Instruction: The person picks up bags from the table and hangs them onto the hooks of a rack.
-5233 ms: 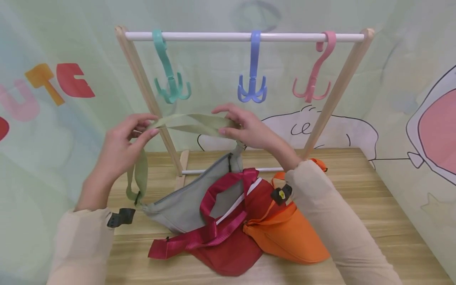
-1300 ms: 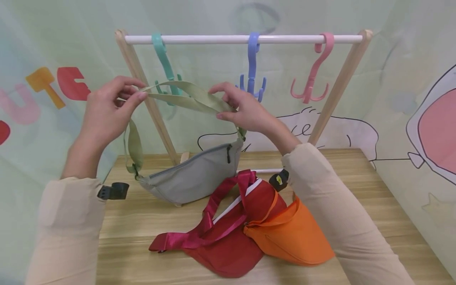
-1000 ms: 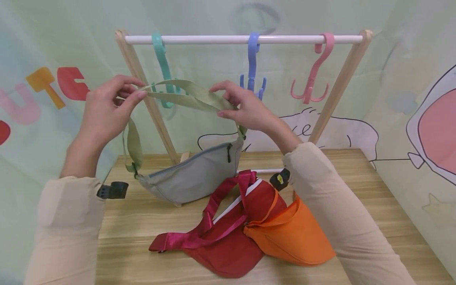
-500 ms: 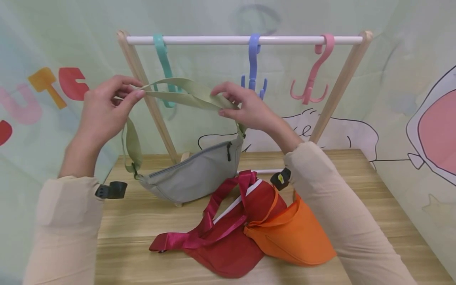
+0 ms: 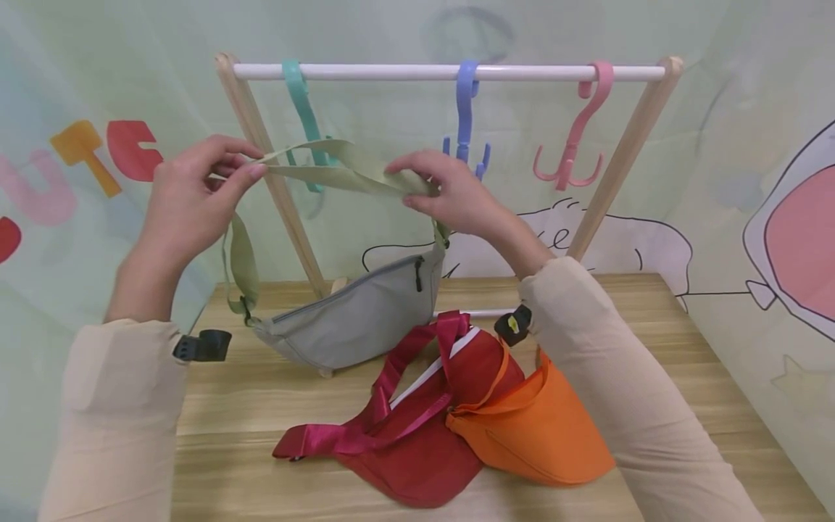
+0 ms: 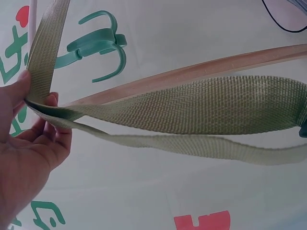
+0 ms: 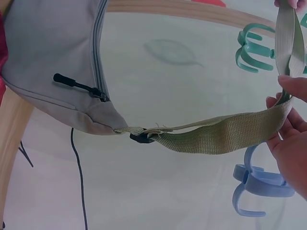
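Observation:
A grey waist bag (image 5: 365, 312) hangs tilted from its pale green strap (image 5: 326, 176), its right end higher. My left hand (image 5: 196, 196) pinches the doubled strap between thumb and fingers, near the teal hook (image 5: 298, 101). Farther right, my right hand (image 5: 459, 196) grips the strap in front of the blue hook (image 5: 464, 109). The webbing is twisted between them. In the right wrist view, a black zipper pull (image 7: 76, 84) shows near one end of the bag, beside the buckle (image 7: 141, 137). The teal hook's prongs are partly behind the strap.
A red waist bag (image 5: 424, 464) and an orange one (image 5: 548, 435) lie overlapping on the wooden table (image 5: 652, 326). Behind stands a rack with a white bar (image 5: 391, 72) and wooden legs (image 5: 620, 159). A pink hook (image 5: 574, 130) hangs at its right.
Over about five seconds both hands have risen, lifting the grey bag up from behind the red one. In the last second they have edged only slightly upward.

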`<state>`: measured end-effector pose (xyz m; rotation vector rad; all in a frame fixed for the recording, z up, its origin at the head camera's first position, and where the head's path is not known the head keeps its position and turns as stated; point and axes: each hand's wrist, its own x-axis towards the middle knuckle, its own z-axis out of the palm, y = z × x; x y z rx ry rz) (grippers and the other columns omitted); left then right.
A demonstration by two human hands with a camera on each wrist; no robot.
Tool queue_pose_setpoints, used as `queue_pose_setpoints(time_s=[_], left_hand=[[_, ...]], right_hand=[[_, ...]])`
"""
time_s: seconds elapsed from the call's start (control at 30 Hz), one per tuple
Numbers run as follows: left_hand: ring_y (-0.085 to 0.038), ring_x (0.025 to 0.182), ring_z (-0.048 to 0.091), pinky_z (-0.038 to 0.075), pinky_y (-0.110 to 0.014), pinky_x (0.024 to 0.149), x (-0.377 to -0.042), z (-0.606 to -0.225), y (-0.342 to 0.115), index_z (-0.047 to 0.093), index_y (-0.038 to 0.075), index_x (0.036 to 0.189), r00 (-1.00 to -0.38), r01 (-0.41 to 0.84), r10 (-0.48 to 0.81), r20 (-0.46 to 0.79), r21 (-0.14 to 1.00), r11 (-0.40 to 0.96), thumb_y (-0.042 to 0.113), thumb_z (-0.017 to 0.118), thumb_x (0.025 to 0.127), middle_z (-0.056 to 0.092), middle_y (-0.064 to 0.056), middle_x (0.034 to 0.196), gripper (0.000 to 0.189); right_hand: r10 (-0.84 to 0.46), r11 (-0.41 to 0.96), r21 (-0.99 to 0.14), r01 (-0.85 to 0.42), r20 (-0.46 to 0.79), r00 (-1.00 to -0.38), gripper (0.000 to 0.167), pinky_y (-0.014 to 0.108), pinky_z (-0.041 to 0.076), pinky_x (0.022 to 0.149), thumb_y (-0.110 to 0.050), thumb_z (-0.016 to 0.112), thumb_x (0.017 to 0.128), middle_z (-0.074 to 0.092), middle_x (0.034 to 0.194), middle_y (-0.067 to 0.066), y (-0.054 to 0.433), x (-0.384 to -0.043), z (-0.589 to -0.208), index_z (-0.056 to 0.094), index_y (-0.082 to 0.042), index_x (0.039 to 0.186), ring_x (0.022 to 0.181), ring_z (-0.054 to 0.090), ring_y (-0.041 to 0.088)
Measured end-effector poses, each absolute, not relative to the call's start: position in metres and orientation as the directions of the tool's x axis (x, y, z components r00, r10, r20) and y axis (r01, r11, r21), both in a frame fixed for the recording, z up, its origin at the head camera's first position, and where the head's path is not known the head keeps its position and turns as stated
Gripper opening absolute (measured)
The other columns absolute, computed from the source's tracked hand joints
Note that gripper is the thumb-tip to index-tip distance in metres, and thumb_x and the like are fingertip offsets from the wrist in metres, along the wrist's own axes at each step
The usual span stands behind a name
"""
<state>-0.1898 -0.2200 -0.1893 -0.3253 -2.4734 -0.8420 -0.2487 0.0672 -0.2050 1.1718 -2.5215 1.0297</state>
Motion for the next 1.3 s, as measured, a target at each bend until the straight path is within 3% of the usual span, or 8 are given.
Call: queue_pose_setpoints(time_s=[0.2,0.63,1.03,1.3], left_hand=[[-0.004,0.081,0.047,0.037,-0.009,0.069,-0.190,-0.189,-0.218,0.059,0.009,0.117,-0.840,0.374,0.067,0.538,0.485,0.790,0.026,0.056,0.091,0.058,-0.010,0.099,0.032],[-0.020,0.088,0.051,0.038,-0.009,0.072,-0.190,-0.189,-0.210,0.060,0.006,0.113,-0.824,0.395,0.074,0.561,0.478,0.784,0.023,0.058,0.090,0.059,-0.012,0.101,0.030],[-0.023,0.094,0.052,0.042,-0.017,0.078,-0.192,-0.191,-0.206,0.059,0.004,0.114,-0.824,0.396,0.068,0.562,0.486,0.779,0.025,0.057,0.090,0.057,-0.012,0.107,0.032],[-0.023,0.094,0.052,0.042,-0.016,0.078,-0.194,-0.194,-0.204,0.059,0.002,0.113,-0.815,0.403,0.065,0.575,0.483,0.778,0.024,0.058,0.090,0.056,-0.013,0.105,0.031]], right_hand=[[-0.558,0.492,-0.522,-0.697,0.425,-0.712,0.039,0.028,0.040,0.086,-0.002,0.063,0.084,0.054,0.121,0.007,0.062,-0.248,-0.199,0.056,-0.007,0.122,0.107,0.047,0.016],[-0.472,0.589,-0.522,-0.617,0.397,-0.787,0.041,0.028,0.039,0.073,-0.005,0.060,0.087,0.052,0.114,0.010,0.053,-0.246,-0.193,0.054,-0.008,0.127,0.088,0.045,0.019],[-0.439,0.609,-0.520,-0.599,0.407,-0.801,0.041,0.030,0.041,0.082,-0.006,0.059,0.087,0.051,0.116,0.010,0.047,-0.246,-0.194,0.052,-0.008,0.128,0.102,0.047,0.019],[-0.421,0.599,-0.529,-0.601,0.430,-0.799,0.041,0.028,0.041,0.082,-0.005,0.060,0.087,0.050,0.113,0.011,0.044,-0.244,-0.195,0.053,-0.006,0.127,0.101,0.049,0.020]])
